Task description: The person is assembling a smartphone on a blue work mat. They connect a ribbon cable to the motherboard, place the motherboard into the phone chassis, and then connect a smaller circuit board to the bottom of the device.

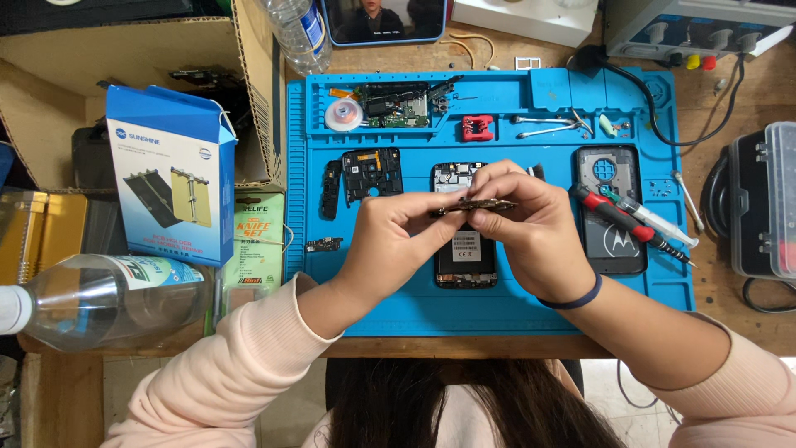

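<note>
My left hand (391, 241) and my right hand (531, 224) meet above the middle of the blue work mat (514, 311). Together they pinch a small, thin circuit board (474, 204) held flat between the fingertips. Right under the hands lies an opened black phone body (464, 257), its inside facing up and partly hidden by my fingers. To the right lies a dark back cover (609, 178) of a phone. A red-handled screwdriver (622, 220) and a white-handled tool (655, 220) rest across it.
Black frame parts (371, 172), a small connector board (324, 245), a tape roll (343, 115), another circuit board (398, 104), a red part (478, 127) and tweezers (543, 126) lie on the mat. Left stand a blue box (170, 174), cardboard box (124, 50) and plastic bottle (108, 299). A dark case (759, 207) sits right.
</note>
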